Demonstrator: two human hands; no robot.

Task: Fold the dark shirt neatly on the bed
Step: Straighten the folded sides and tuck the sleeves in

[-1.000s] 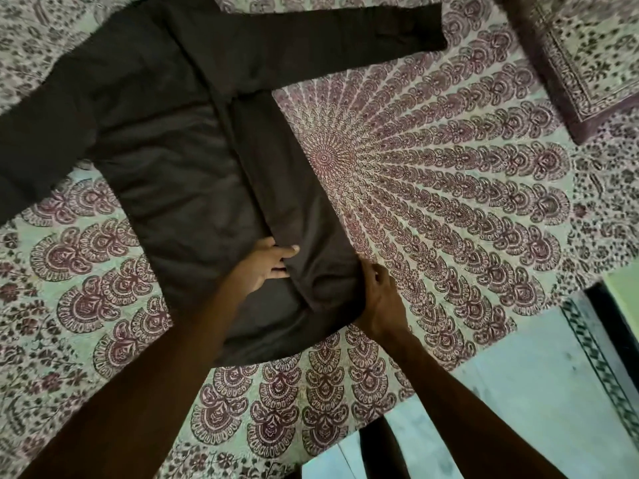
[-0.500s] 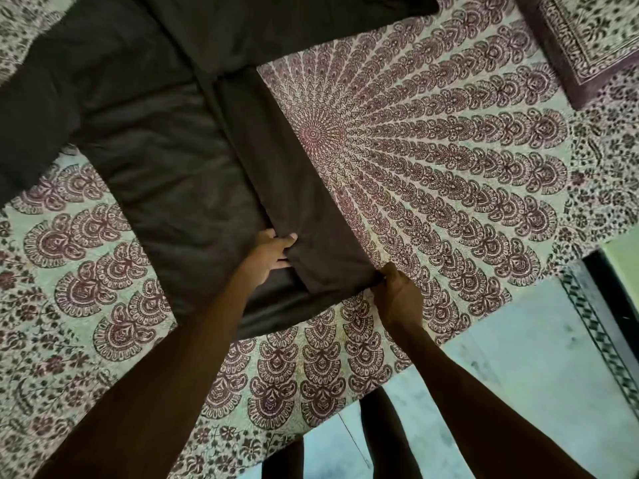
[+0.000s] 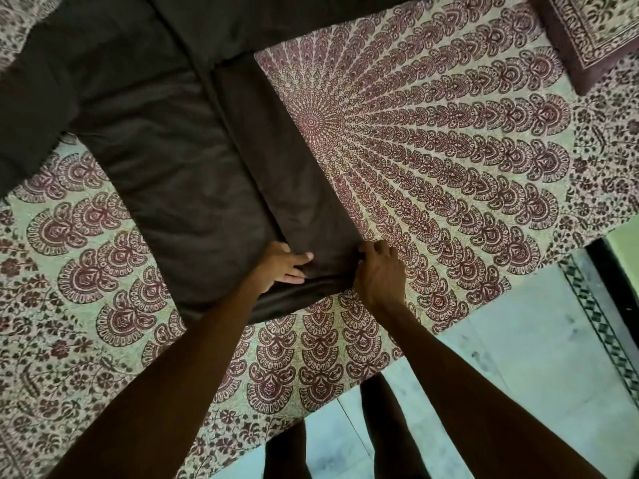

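The dark shirt (image 3: 179, 160) lies flat on the patterned bedspread (image 3: 432, 160), its right side panel folded inward as a long strip over the body. One sleeve runs off to the left, the other across the top. My left hand (image 3: 285, 266) pinches the inner corner of the folded strip at the hem. My right hand (image 3: 378, 271) grips the outer corner of that strip at the hem, fingers curled into the cloth. Both hands sit close together at the shirt's near edge.
A pillow (image 3: 594, 32) in matching print sits at the top right. The bed's edge runs diagonally at lower right, with pale floor (image 3: 518, 357) beyond it. My legs (image 3: 387, 426) stand at the bed's edge.
My right hand has slid left along the hem toward my left hand, and now holds the strip's corner. The view has shifted so the shirt sits higher in the frame.
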